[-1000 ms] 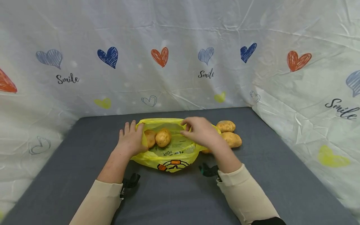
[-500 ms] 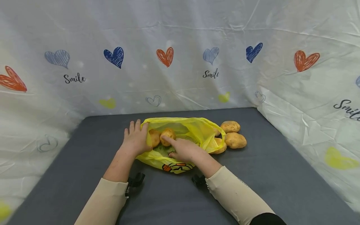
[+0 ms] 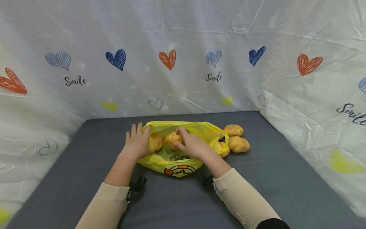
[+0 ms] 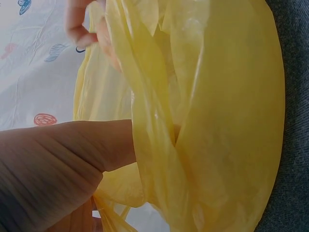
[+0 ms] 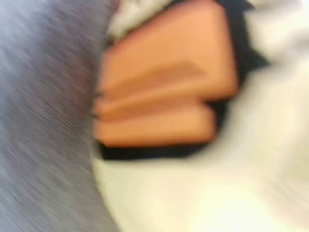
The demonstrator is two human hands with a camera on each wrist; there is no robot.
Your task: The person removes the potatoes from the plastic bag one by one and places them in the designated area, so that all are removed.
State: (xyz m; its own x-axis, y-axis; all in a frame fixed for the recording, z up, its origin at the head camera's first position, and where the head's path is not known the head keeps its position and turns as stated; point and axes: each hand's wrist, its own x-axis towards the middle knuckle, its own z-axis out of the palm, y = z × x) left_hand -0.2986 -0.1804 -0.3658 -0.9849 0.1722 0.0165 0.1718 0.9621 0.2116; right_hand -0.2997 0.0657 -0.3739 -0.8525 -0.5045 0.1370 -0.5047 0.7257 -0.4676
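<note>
A yellow plastic bag (image 3: 186, 169) lies on the table, its mouth spread toward me. At its left rim is my left hand (image 3: 136, 143), fingers straight and spread, with index finger and thumb against the film. The left wrist view shows the thumb (image 4: 111, 142) reaching behind the yellow film (image 4: 231, 106). Inside the bag my right hand (image 3: 193, 144) grips a potato (image 3: 172, 140) between thumb and fingers. Another potato (image 3: 157, 142) sits to its left, beside my left hand. The right wrist view is blurred and shows the bag's orange print (image 5: 164, 82).
Right of the bag lie two potatoes, one farther back (image 3: 233, 130) and one nearer (image 3: 239, 144). Another potato (image 3: 224, 149) shows partly at the bag's right edge. A grey cloth (image 3: 171, 203) covers the table. A white curtain with hearts (image 3: 183, 92) hangs behind.
My right hand has gone from the bag's right rim into its mouth and now grips the right-hand potato, shifted slightly right. The left hand has stayed at the left rim.
</note>
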